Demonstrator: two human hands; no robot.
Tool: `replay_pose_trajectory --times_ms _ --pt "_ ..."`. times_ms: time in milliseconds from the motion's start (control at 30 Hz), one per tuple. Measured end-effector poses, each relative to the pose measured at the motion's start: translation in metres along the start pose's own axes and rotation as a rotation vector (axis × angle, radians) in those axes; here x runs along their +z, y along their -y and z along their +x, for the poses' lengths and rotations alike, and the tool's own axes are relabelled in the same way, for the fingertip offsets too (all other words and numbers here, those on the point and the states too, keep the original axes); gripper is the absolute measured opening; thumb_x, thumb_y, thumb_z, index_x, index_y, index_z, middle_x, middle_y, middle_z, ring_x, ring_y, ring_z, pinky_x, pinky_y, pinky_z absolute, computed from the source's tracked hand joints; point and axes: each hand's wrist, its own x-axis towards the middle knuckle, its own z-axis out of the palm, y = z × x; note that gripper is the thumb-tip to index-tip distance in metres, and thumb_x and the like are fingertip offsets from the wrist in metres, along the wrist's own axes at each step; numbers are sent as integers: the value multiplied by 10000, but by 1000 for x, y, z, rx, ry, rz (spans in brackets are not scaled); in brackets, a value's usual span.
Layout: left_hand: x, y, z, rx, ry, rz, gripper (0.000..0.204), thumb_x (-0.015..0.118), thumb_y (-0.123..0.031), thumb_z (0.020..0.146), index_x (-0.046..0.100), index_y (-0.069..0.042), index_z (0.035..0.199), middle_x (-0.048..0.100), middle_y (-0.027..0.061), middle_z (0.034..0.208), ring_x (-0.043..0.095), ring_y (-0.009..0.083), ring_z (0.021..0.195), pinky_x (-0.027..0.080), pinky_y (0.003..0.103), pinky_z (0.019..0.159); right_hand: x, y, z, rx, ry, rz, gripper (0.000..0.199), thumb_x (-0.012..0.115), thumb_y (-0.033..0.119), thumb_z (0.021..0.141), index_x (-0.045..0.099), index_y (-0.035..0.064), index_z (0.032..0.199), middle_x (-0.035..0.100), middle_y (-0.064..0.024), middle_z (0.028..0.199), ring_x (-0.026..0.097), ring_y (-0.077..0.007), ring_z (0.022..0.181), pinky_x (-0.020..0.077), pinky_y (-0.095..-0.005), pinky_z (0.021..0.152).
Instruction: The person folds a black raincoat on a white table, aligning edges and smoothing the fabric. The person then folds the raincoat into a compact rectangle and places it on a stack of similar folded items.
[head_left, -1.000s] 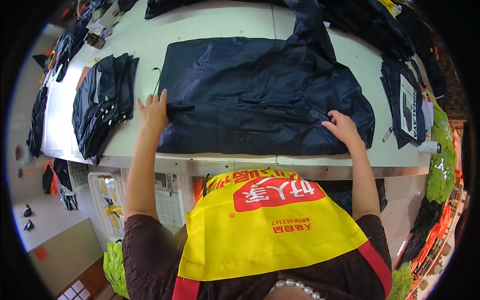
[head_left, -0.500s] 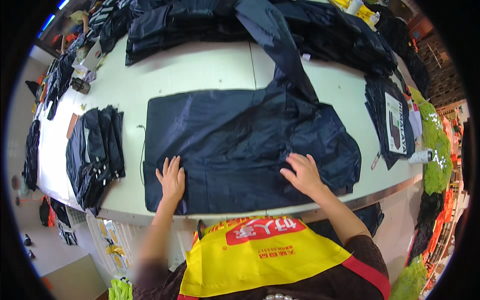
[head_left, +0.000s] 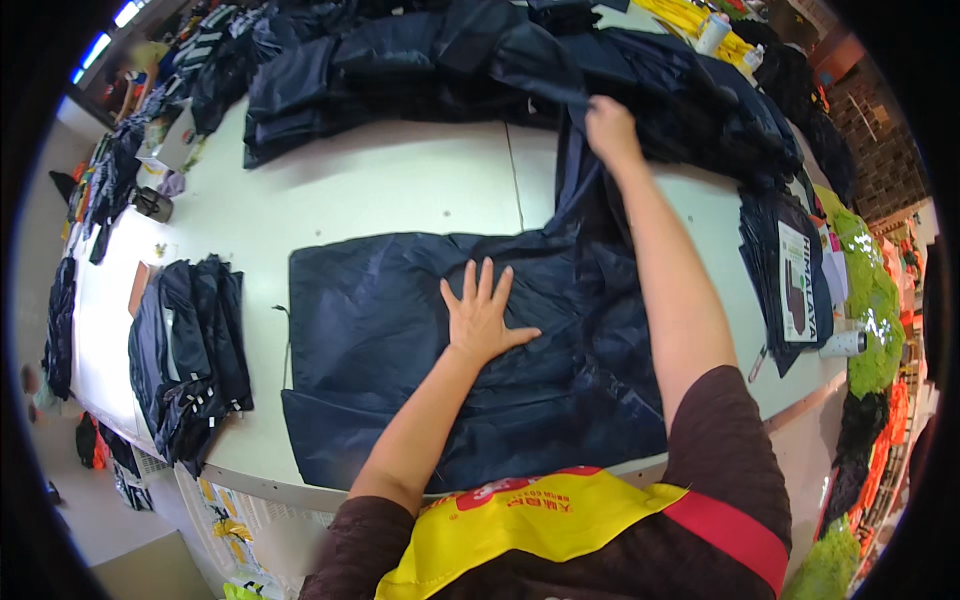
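A dark navy garment point(head_left: 360, 340) of thin, slightly shiny cloth lies spread on the white table in front of me. My left hand point(head_left: 485, 318) rests flat on its middle with the fingers spread. From its upper right, a long narrow part like a sleeve point(head_left: 572, 185) stretches away to the far stack. My right hand point(head_left: 610, 132) reaches far forward, its fingers closed on that sleeve near the stack. The fingertips are partly hidden by the hand itself.
Stacked dark garments point(head_left: 390, 85) line the table's far side. A smaller folded pile point(head_left: 190, 350) sits at the left. At the right are flat dark packages point(head_left: 785, 270), a white roll point(head_left: 845, 344) and green plastic bags point(head_left: 868, 270). A dark cup point(head_left: 153, 204) stands far left.
My right hand has left the garment's lower right and reached far forward to grip the sleeve. My left hand has slid from the lower left edge to the garment's middle, fingers spread.
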Motion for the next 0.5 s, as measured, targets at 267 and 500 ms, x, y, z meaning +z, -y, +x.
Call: replay_pose_trajectory --times_ms 267,500 --pt "8 8 15 -84 39 -37 903 584 -715 658 453 -130 1334 393 164 1390 299 340 1319 167 684 982 -138 107 -43 193 181 1363 359 381 177 936 550 -37 1169 600 -144 1172 572 -243 1080 410 -347 993" --pt "-60 85 -4 -951 -561 -2285 484 440 -402 892 517 -89 1254 507 151 1283 473 309 1187 299 534 1002 -118 146 -207 -763 743 148 686 637 132 705 413 123 1353 406 -148 1384 330 -315 1315 214 -572 1067"
